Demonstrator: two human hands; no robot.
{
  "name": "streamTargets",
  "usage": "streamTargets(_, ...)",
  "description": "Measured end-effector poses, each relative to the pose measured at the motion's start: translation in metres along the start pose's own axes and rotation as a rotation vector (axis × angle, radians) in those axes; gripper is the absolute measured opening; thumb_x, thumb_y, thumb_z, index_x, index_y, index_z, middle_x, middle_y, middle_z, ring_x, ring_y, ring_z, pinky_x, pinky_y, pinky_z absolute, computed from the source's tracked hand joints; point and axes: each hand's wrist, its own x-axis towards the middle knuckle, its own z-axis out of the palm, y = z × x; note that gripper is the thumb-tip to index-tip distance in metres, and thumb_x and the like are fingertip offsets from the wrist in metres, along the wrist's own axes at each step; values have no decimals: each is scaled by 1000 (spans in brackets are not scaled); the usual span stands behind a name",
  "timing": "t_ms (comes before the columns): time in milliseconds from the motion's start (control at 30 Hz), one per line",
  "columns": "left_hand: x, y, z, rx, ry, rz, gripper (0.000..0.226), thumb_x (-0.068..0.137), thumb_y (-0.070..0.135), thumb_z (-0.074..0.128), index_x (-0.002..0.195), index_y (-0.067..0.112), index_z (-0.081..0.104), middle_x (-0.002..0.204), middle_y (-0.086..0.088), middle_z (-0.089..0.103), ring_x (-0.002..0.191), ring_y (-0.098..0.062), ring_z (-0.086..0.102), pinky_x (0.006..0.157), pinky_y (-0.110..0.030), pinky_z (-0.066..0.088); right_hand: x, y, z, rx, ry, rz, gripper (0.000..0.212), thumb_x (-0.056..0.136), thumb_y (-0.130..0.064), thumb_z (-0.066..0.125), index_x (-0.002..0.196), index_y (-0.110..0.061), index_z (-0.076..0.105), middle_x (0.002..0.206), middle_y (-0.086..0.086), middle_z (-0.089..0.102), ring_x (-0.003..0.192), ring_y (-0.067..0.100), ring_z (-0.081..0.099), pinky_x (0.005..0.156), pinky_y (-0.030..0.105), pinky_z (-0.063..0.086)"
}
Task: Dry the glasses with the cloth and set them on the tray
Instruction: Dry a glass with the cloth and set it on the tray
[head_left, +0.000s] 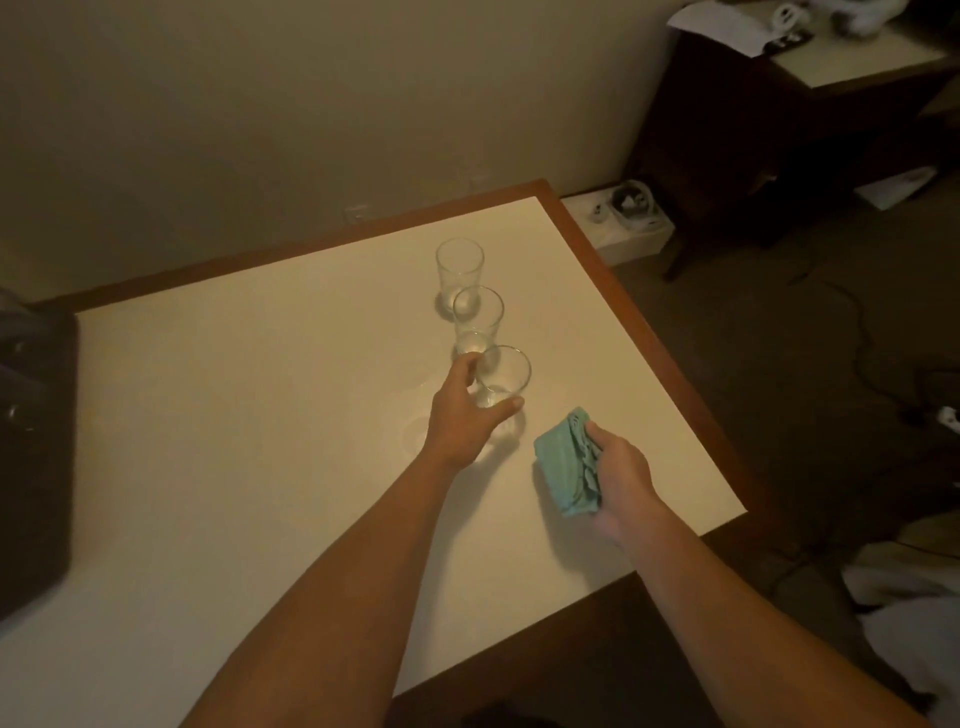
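Three glasses in a row, one cloth, two hands on the white surface.

The left hand has its grip around the nearest glass, clear and upright; the middle glass and the far glass stand behind it toward 12 o'clock. The right hand grasps the bunched teal cloth at 4 o'clock from that glass, near the brown right edge. Wide bare room lies toward 9 o'clock.

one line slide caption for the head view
Left hand grips the nearest glass of three on the table; right hand holds the teal cloth.
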Motion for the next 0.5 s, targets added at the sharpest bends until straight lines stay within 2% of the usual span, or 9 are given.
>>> streamTargets(100, -10, 6, -4, -146, 81, -48, 52, 80, 36, 86, 122, 23, 59, 117, 3, 65, 109, -16, 63, 92, -26, 50, -7, -9, 3, 30, 46, -132, 31, 101, -30, 55, 109, -5, 72, 114, 23, 72, 103, 37, 70, 93, 49, 55)
streamTargets(167, -20, 16, -15, -310, 128, -118, 41, 83, 39, 83, 115, 24, 63, 106, -1, 66, 91, -15, 66, 76, -23, 54, -21, -18, 19, -6, 47, -334, 28, 103, -27, 51, 110, -9, 71, 110, 17, 72, 98, 30, 67, 85, 41, 55)
streamTargets(200, -26, 21, -20, -411, 134, -160, 41, 84, 41, 81, 115, 21, 63, 102, -4, 65, 83, -16, 65, 70, -25, 54, -30, -21, 30, -43, 18, -445, 27, 104, -27, 49, 113, -12, 70, 108, 12, 71, 99, 27, 66, 84, 39, 55)
streamTargets(267, -40, 32, -33, -556, 158, -229, 49, 83, 48, 76, 119, 17, 63, 97, -8, 64, 74, -17, 62, 67, -31, 54, -53, -25, 59, -156, -112, -653, 30, 106, -29, 47, 126, -18, 66, 115, 4, 70, 106, 19, 66, 88, 32, 56)
streamTargets(333, -54, 44, -48, -621, 193, -240, 46, 89, 49, 65, 121, 16, 62, 100, -17, 66, 76, -20, 64, 70, -37, 55, -70, -26, 92, -317, -306, -801, 38, 107, -28, 46, 142, -20, 56, 135, -3, 62, 120, 12, 59, 94, 22, 54)
streamTargets(367, -61, 52, -58, -653, 218, -231, 49, 90, 51, 59, 124, 16, 62, 106, -21, 69, 82, -21, 69, 72, -40, 57, -81, -24, 112, -410, -394, -871, 41, 107, -28, 45, 146, -20, 52, 143, -4, 56, 128, 11, 54, 100, 22, 52)
streamTargets(433, -71, 66, -82, -774, 278, -254, 58, 88, 58, 51, 127, 19, 65, 118, -18, 73, 101, -25, 74, 80, -42, 60, -98, -16, 145, -540, -498, -1002, 45, 107, -31, 42, 151, -21, 46, 153, -2, 48, 140, 13, 44, 114, 35, 42)
streamTargets(467, -75, 70, -101, -833, 328, -250, 59, 90, 62, 49, 126, 19, 67, 120, -16, 74, 107, -27, 73, 86, -43, 60, -112, -6, 161, -585, -527, -1058, 47, 107, -33, 40, 153, -22, 43, 157, -1, 43, 145, 13, 38, 119, 37, 35)
streamTargets(500, -79, 75, -118, -869, 377, -252, 59, 94, 65, 48, 123, 18, 69, 120, -14, 74, 109, -27, 73, 89, -42, 60, -122, 6, 167, -629, -525, -1098, 47, 108, -33, 38, 154, -23, 40, 161, -1, 38, 148, 12, 32, 122, 32, 28)
